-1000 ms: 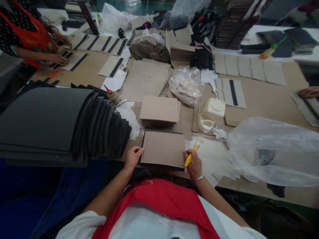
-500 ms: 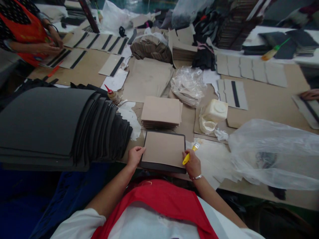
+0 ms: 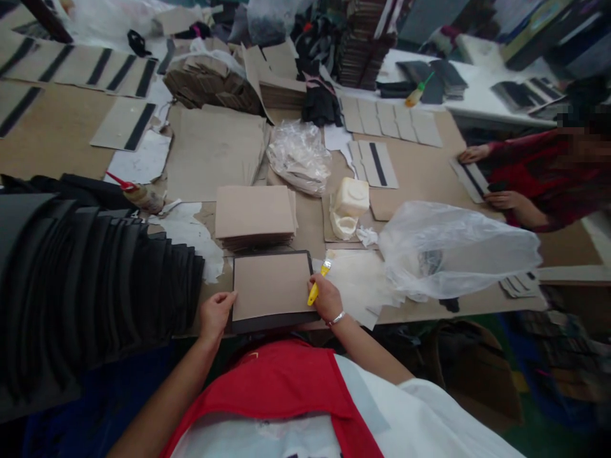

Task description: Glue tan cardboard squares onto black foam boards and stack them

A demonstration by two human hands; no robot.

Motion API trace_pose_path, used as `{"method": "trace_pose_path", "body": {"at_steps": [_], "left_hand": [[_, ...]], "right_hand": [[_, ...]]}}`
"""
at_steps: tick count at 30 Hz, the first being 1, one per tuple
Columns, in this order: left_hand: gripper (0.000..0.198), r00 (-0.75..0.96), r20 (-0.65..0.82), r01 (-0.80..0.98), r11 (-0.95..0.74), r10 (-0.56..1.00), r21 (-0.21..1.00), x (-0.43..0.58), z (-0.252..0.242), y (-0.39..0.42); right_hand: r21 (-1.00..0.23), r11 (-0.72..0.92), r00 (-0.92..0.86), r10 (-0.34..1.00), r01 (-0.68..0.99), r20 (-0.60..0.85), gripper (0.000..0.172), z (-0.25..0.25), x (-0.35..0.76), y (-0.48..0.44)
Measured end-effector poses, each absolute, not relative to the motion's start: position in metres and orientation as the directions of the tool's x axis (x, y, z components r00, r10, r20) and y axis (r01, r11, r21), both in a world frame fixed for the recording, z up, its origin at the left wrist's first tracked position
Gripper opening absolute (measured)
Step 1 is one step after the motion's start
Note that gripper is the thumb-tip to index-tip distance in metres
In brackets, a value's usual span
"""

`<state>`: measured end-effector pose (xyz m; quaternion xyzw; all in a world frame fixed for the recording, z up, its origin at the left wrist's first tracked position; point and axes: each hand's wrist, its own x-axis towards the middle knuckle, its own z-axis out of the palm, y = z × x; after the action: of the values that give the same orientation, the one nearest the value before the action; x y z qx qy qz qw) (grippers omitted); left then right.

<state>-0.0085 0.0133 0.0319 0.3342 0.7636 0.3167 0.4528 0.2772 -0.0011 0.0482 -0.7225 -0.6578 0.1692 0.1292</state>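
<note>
Here, surface [image 3: 67,137]: brown board and torn paper [image 3: 186,232] are spread across it, and a deep pile of dark sheets [image 3: 157,286] is heaped at the left.
Room: a white counter [image 3: 487,95] is set behind; at the right, a small striped board [image 3: 470,178] is held by a co-worker [image 3: 548,159].
Jug: one cream plastic jug [image 3: 353,198] is placed right of the stack of tan boards [image 3: 252,213]; its contents cannot be made out.
Bags: pale pieces are wrapped in a crinkled bag [image 3: 300,152]; a dark patch is seen through a larger clear bag [image 3: 463,245], whether inside or beneath cannot be told.
Bottles: two are counted, a red-tipped bottle [image 3: 146,198] and a green-tipped bottle [image 3: 415,97].
Work: one tan board [image 3: 272,286] is laid flat on one dark backing sheet [image 3: 277,321], just in front of the stack.
Left hand [image 3: 216,316]: the tan board's left edge is pinched between thumb and finger.
Right hand [image 3: 327,297]: one yellow brush [image 3: 319,283] is gripped, bristles pointed away, at the right edge.
</note>
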Motion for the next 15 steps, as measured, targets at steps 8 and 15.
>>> {"method": "trace_pose_path", "body": {"at_steps": [8,15], "left_hand": [[0.043,-0.353,-0.459,0.25,0.555,0.815,0.793,-0.01,0.0295,0.0139],[0.037,-0.347,-0.434,0.291,0.535,0.831,0.793,-0.0105,0.0282,0.0153]], "right_hand": [[-0.421,-0.132,0.095,0.99,0.898,-0.108,0.015,0.0486,0.2755,-0.0003],[-0.409,-0.173,0.113,0.98,0.896,-0.166,0.018,0.0517,0.2736,0.0014]]}}
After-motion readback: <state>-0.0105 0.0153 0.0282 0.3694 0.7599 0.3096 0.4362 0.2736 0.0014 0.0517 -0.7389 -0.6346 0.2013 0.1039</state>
